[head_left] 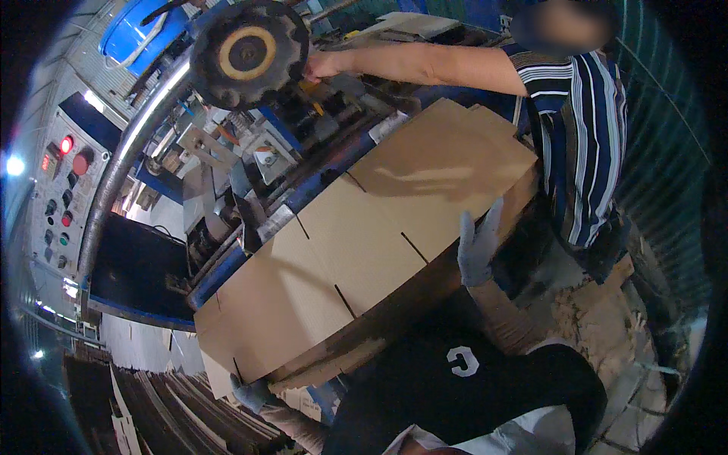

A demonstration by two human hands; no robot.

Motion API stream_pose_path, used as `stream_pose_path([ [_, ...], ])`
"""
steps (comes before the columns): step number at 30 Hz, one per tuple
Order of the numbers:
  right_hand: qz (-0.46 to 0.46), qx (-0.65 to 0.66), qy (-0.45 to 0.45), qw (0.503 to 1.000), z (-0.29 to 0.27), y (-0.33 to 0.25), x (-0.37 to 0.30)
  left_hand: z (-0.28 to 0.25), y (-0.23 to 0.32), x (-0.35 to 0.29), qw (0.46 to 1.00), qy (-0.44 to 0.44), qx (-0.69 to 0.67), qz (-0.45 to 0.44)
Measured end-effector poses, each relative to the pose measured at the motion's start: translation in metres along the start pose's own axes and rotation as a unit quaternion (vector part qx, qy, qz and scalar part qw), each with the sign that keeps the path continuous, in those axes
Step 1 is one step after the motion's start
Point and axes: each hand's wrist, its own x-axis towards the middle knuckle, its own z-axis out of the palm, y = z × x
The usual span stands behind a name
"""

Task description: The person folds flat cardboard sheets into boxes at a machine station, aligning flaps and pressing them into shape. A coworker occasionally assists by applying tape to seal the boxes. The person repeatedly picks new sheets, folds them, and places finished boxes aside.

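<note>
Head view: tan cardboard sheet (379,227) sits mid-scene, slanting from near left up to far right. Its far long edge runs along the front of the blue-framed machine (262,163). Several dark slots (345,301) cut in from the long edges. More brown board (334,347) shows under the near edge.

Left hand (254,394), grey glove, is at the sheet's near left corner. Fingers partly lost at the board edge and dim there, so can't tell if they pinch it or just rest on it.

Right hand (479,246), also grey glove, is at the near edge toward the right end. Fingers point away from the body, spread in a V, not closed on anything.

Co-worker on the far right, striped shirt (580,144), arm reaching left across the machine. Their bare hand (322,67) is just beside the black wheel (208,64) with the tan hub.

Far left: blue bucket (140,38) up high, curved metal bar (125,155), and control panel (64,197) with one red lamp lit. Near left: rows of stacked board (174,409). Right side: crumpled brown sheets (599,322) on the floor.
</note>
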Motion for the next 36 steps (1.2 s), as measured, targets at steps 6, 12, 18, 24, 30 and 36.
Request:
stream_pose_path([
  [6,-0.046,-0.056,0.028,0.997,0.009,0.007,0.000,0.001,-0.012,0.000,0.999,0.007,0.011,0.049],
  [12,-0.048,-0.071,0.011,0.996,0.006,0.011,-0.002,-0.003,-0.020,0.004,0.998,0.004,-0.068,0.000],
  [18,-0.062,-0.098,0.015,0.993,0.004,0.012,-0.002,0.001,-0.014,0.000,0.995,0.019,-0.097,0.017],
  [24,-0.057,-0.086,0.014,0.995,0.006,0.014,-0.002,0.006,-0.001,-0.006,0.999,-0.007,-0.044,0.007],
  [30,-0.056,-0.072,0.009,0.996,0.009,0.016,-0.003,-0.002,-0.015,0.004,0.983,0.013,-0.183,-0.027],
  [36,-0.056,-0.077,0.003,0.995,0.006,0.016,-0.002,-0.002,-0.020,0.005,0.998,0.013,-0.055,0.029],
])
